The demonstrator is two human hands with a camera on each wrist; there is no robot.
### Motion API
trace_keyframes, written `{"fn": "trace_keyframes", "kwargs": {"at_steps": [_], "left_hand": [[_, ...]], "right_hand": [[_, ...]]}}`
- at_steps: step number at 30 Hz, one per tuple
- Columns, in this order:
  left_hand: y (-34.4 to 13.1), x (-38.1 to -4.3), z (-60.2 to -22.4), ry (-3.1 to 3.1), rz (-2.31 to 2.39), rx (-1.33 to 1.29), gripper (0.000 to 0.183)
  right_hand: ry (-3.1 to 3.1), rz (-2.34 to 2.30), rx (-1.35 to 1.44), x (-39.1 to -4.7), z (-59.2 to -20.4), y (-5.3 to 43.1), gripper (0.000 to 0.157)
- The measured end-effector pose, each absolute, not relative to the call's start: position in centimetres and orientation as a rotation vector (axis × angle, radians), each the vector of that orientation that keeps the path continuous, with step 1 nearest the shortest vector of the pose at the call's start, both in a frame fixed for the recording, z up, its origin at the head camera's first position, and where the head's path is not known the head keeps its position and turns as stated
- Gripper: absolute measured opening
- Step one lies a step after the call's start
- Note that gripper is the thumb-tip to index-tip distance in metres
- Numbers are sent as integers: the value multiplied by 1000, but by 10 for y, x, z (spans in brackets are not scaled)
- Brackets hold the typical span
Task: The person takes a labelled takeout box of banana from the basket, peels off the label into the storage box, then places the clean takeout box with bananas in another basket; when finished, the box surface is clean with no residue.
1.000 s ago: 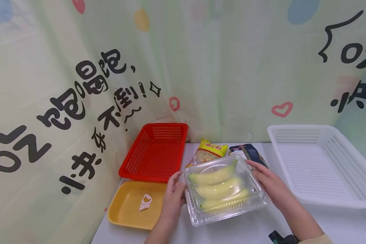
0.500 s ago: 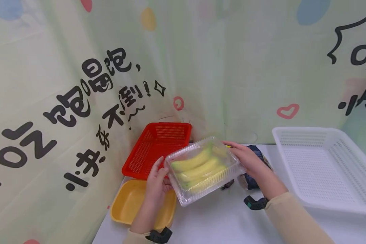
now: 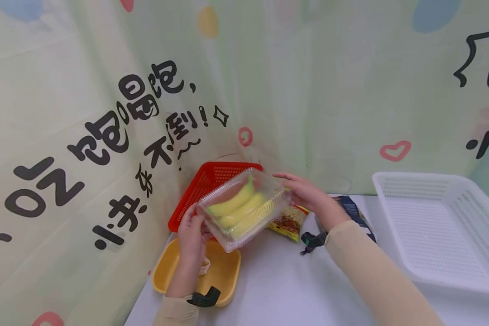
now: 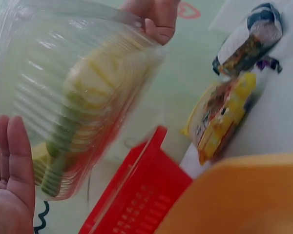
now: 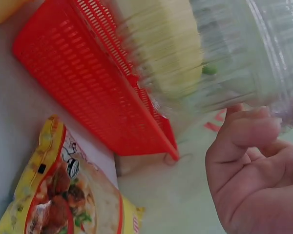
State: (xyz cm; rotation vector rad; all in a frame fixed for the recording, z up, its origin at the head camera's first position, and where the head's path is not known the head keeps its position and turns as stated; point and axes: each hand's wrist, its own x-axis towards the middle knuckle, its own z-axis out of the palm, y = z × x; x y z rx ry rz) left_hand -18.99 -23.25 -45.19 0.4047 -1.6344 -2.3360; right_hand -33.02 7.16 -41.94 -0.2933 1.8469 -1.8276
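A clear plastic clamshell box with bananas inside is held up and tilted between both hands, overlapping the red basket in the head view. My left hand grips its left end, thumb at the near side. At the opposite end my right hand holds the rim, and the right wrist view shows curled fingers at the box edge. Below the box, partly behind the left forearm, sits a yellow tray with a small banana-picture label in it.
A yellow food packet lies right of the red basket. Beyond the right forearm is a dark blue packet. A large white basket stands at the right of the white table. A printed curtain hangs behind.
Both hands have carried the box of bananas leftward and up, from in front of the packets to over the red basket's front. The box tilts more, and the view has turned slightly right.
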Motion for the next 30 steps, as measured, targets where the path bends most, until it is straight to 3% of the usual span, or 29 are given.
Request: {"fn": "trace_keyframes", "kwargs": {"at_steps": [5,15,24,30], "left_hand": [[-243,-196,-454,-1619,-2233,469,46],[-255,-200,-463,-1555,-2206,470,53],[-264,-202,-475,-1534,-2210,432,48],[-269,-204,-481,-1613,-2181,457,47]], "right_hand": [[1707,-1932,-275,-342,-418,53,50],[1508,-2201,-120,-353,-424,15,27],[1661,-2167,-64,-360,-431,-14,45],[1729,-2055,-190,-362,-432,-30,67]]}}
